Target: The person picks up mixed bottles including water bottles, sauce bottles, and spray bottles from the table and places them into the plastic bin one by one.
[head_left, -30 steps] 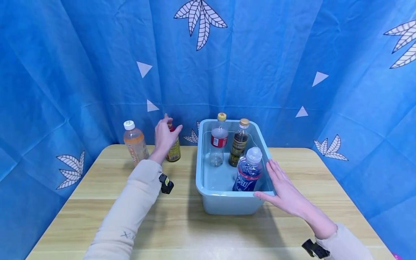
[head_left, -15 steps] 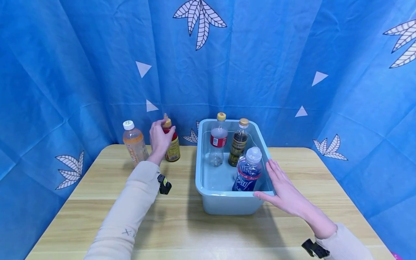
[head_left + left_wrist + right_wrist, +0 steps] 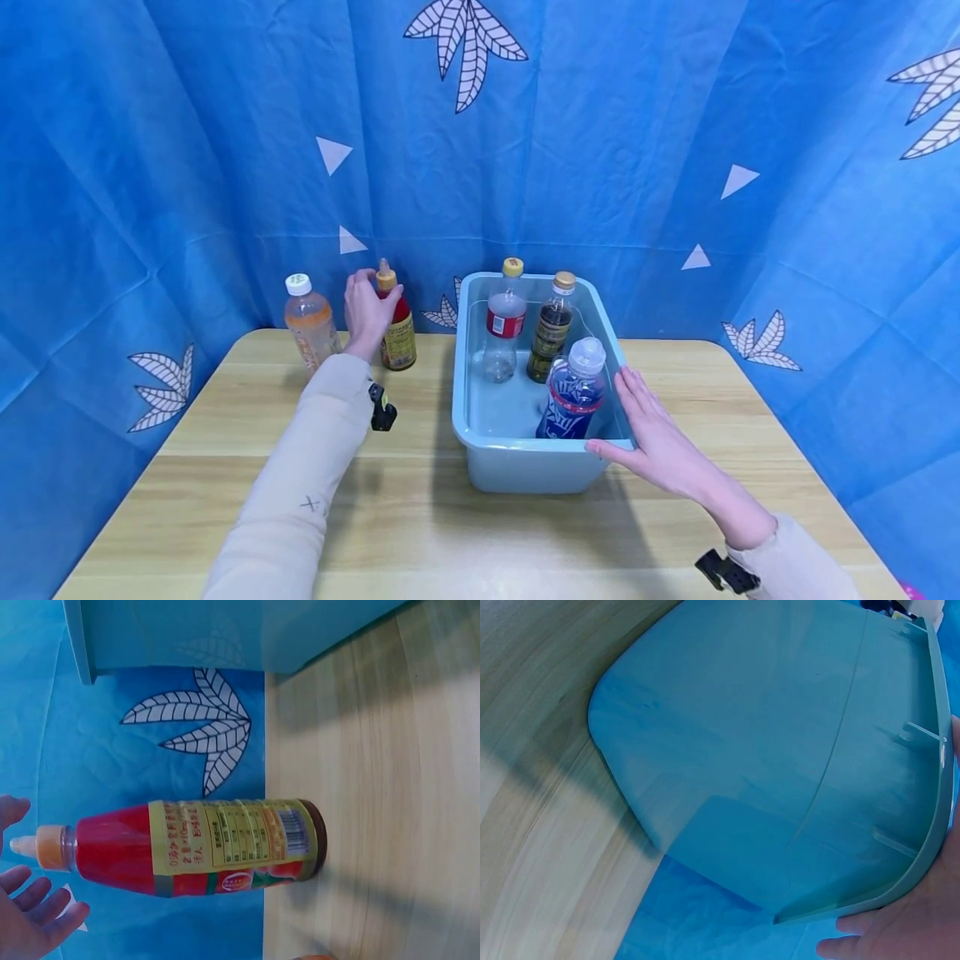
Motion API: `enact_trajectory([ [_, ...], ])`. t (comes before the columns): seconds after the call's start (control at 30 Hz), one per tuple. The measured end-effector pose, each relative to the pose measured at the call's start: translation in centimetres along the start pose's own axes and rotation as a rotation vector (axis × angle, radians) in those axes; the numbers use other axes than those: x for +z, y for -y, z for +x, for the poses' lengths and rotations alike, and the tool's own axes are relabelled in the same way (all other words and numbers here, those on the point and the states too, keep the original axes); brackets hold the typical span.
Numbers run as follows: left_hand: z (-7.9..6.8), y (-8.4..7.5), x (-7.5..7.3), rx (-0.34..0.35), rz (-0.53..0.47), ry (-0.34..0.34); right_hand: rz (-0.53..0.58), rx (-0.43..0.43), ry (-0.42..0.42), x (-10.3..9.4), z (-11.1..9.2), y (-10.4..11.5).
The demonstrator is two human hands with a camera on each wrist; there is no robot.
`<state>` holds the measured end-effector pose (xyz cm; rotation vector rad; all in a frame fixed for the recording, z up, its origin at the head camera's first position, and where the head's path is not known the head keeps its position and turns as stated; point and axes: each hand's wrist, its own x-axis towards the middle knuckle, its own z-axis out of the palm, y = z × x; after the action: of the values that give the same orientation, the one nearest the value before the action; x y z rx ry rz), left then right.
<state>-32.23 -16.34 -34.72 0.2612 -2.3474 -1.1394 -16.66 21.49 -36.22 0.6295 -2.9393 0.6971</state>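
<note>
A red squeeze bottle (image 3: 187, 847) with a yellow label and an orange nozzle cap stands upright on the table; it looks like a ketchup bottle. My left hand (image 3: 367, 312) is at its left, thumb and fingers spread on either side of the cap. In the left wrist view a gap shows between the fingers (image 3: 45, 907) and the cap. My right hand (image 3: 660, 442) rests on the near right corner of a light blue plastic bin (image 3: 525, 471), fingers straight along the outer side and thumb by the front rim.
Inside the bin are a clear bottle (image 3: 498, 362) with a red label, a dark brown bottle (image 3: 551, 337) and a blue-labelled bottle (image 3: 570, 408). A white-capped bottle (image 3: 311, 325) stands left of my left hand. Blue curtains (image 3: 600, 167) close in the wooden table (image 3: 397, 517).
My left hand has drawn leftward off the squeeze bottle's top, so its cap now shows. The bottle stands in the same place. My right hand has kept its position on the bin.
</note>
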Motion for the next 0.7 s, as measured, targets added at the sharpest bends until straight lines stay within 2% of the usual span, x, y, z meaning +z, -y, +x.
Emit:
enact_trajectory([
  [0.4,1.0,0.2,0.5,-0.069,-0.024,0.058,-0.006,-0.006,-0.002,0.0,0.0,-0.2],
  [0.7,1.7,0.2,0.7,-0.079,-0.043,0.067,-0.005,-0.003,-0.001,0.0,0.0,-0.2],
])
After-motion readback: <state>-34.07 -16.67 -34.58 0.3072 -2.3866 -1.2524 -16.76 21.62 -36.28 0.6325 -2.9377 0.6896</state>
